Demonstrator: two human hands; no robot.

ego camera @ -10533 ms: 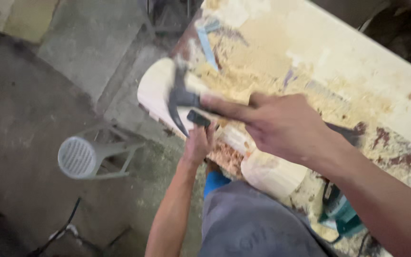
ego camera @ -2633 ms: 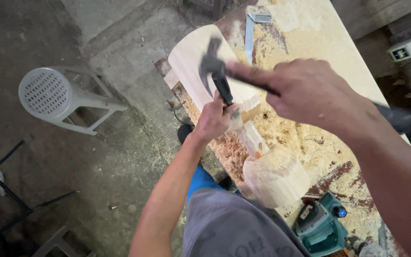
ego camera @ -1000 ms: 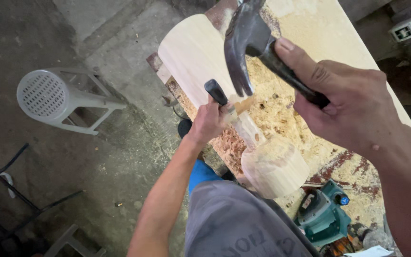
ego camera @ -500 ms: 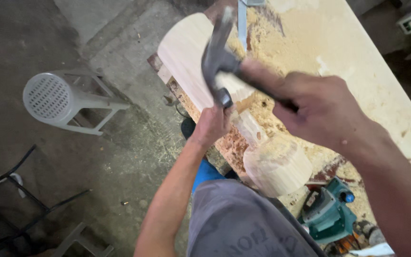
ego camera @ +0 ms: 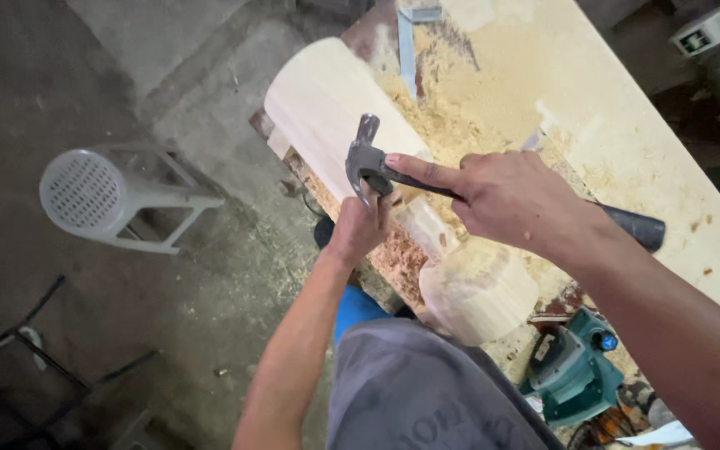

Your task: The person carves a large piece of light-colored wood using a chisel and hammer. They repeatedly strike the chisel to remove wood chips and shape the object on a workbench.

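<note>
My right hand (ego camera: 514,202) grips a dark claw hammer (ego camera: 367,162) by its handle, index finger stretched along the neck. The hammer head rests down on the butt of a chisel, which my left hand (ego camera: 358,229) is wrapped around; the chisel itself is almost wholly hidden by that hand. The tool sits against a pale carved wooden piece (ego camera: 327,108) with a rounded lower end (ego camera: 477,292), lying along the edge of a workbench (ego camera: 627,125) covered in sawdust.
A white plastic stool (ego camera: 110,200) lies tipped on the concrete floor to the left. A green power tool (ego camera: 572,375) sits by the bench's lower end. A metal square (ego camera: 410,42) lies at the bench's far end. Black metal frames stand at lower left.
The hammer was raised high a second ago; it has swung down and now sits on the chisel's butt. My left hand has kept its hold in the same spot.
</note>
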